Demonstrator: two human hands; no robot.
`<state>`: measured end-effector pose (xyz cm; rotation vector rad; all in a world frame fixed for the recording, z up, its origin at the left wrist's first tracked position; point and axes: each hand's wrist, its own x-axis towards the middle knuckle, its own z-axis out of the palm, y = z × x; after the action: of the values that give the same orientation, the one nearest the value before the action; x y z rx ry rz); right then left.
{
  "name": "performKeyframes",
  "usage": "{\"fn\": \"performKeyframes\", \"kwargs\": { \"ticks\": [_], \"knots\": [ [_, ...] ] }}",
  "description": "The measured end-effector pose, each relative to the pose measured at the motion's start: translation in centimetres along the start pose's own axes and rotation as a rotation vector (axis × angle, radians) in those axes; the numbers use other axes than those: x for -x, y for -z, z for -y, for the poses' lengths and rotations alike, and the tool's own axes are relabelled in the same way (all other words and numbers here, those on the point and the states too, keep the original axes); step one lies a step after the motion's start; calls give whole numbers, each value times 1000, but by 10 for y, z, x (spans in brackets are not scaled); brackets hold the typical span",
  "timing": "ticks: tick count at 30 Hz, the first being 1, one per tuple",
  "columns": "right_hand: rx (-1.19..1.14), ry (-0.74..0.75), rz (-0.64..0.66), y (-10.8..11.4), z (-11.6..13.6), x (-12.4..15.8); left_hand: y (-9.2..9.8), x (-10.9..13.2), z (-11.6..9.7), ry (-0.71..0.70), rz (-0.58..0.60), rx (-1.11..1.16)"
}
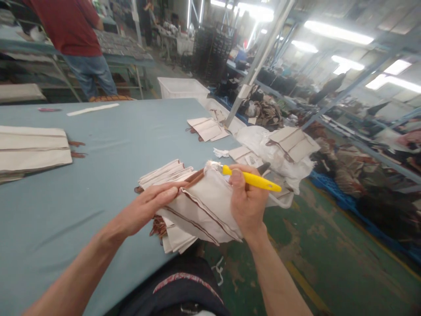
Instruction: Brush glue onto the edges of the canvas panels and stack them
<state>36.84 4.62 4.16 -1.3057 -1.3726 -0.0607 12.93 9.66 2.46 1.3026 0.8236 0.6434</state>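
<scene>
A cream fabric piece [204, 204] with brown edging lies between my hands near the table's corner. My left hand [149, 204] rests along its brown-trimmed edge, fingers pressed together on the cloth. In my right hand [248, 197] is a yellow-handled tool [259, 180], its tip touching a frayed white bit at the top of the fabric; a dark pointed part shows behind that hand. Beneath and beside the fabric, stacked cream pieces [164, 175] with brown straps spread over the table edge.
More cream pieces [33, 149] lie on the blue table [108, 180] at the left. A white bin [182, 87] stands beyond it. Plastic bags [263, 147] and a metal post [251, 70] are at the right. A person in red [70, 26] stands at the far left.
</scene>
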Motion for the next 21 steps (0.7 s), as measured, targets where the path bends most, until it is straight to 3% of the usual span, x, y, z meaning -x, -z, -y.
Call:
{"fn": "performKeyframes", "kwargs": {
  "ticks": [3,7,9,14,16,19,21],
  "knots": [
    [-56,-82,-26,9,0,-4,-2,8,11,-87,-18,-246],
    [-33,-88,-98,26,8,-8,-27,14,9,-243,-82,-342],
    [12,-83,-126,37,12,-7,-40,14,3,-288,8,-349],
    [171,-167,-145,64,9,13,-64,11,-1,-270,364,-275],
    [188,-217,-252,78,9,25,-71,9,2,-245,469,-218],
    [67,-271,-415,106,17,43,-83,7,7,-149,589,-144],
    [-73,-312,-339,124,24,54,-92,8,8,-90,631,-114]
  ]
}}
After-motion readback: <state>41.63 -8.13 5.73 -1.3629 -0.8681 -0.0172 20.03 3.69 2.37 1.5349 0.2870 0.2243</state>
